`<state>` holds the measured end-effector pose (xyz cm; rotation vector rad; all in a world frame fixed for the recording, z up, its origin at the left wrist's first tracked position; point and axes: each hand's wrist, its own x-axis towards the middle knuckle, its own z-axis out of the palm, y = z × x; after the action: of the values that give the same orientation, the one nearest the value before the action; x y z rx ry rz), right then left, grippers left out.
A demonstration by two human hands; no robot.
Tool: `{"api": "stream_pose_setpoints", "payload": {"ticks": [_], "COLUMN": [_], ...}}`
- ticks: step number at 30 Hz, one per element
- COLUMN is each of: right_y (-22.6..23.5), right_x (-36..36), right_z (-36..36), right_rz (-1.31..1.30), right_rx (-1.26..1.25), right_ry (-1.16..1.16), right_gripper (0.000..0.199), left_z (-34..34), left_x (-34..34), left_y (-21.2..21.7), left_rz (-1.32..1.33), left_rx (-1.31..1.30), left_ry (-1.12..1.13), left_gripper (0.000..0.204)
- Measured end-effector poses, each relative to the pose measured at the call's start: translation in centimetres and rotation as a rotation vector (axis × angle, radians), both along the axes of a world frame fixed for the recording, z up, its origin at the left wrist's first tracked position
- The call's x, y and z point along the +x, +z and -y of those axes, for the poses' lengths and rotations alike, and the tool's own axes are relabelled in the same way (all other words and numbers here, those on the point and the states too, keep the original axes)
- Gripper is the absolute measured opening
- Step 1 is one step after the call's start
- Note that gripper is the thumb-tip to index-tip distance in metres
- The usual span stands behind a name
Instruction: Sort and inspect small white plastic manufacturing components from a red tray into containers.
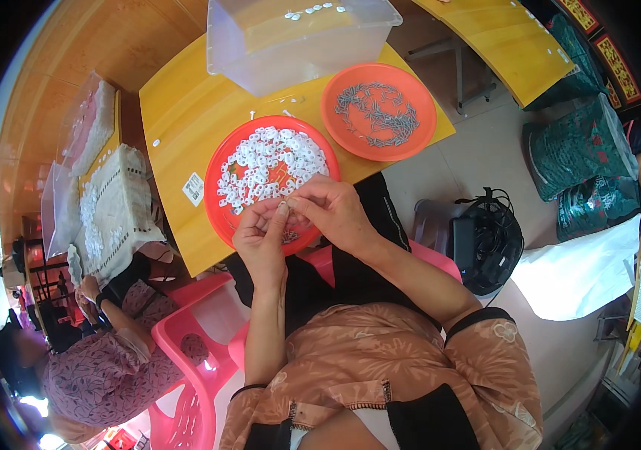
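Note:
My left hand [262, 238] and my right hand [338, 216] meet over the near edge of a red round tray [214, 217], thumbs and fingertips pinched together. Something tiny sits between the fingertips, too small and covered to name. In the tray lies a heap of small white plastic pieces with holes [268, 154]. A few small metal bits [289, 236] show beneath my hands. To the right of this tray stands an orange plate [427, 127] with many thin grey screw-like metal pins [399, 124].
A clear plastic bin [298, 52] stands at the back of the yellow table [178, 97]. Several loose white pieces lie near it. On the left, a co-worker [103, 337] sits by a cloth-covered table [121, 195]. A pink chair [193, 330] and a black cable bundle [497, 244] flank me.

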<state>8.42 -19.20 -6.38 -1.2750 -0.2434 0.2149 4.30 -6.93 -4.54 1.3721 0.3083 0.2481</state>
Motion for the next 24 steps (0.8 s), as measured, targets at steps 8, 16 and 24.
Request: {"api": "stream_pose_setpoints", "payload": {"ticks": [8,16,24], "right_y": [-0.4,-0.2,1.5], "right_x": [-0.3,-0.7,3.3], "right_z": [-0.5,-1.6,-1.0], "right_rz": [0.035,-0.092,0.108], "right_rx": [-0.127,-0.061,-0.405], "right_ry": [0.01,0.114,0.121], "right_gripper": [0.008,0.012,0.018], "left_z": [-1.3,-2.3,-4.6], "left_x": [-0.2,-1.7,-1.7], "left_y": [-0.9,-0.8,-0.9], "left_rz": [-0.043,-0.052,0.021], "left_rx": [-0.029,-0.159,-0.287], "left_ry": [-0.016,-0.013,0.131], "left_gripper": [0.009,0.01,0.012]}}
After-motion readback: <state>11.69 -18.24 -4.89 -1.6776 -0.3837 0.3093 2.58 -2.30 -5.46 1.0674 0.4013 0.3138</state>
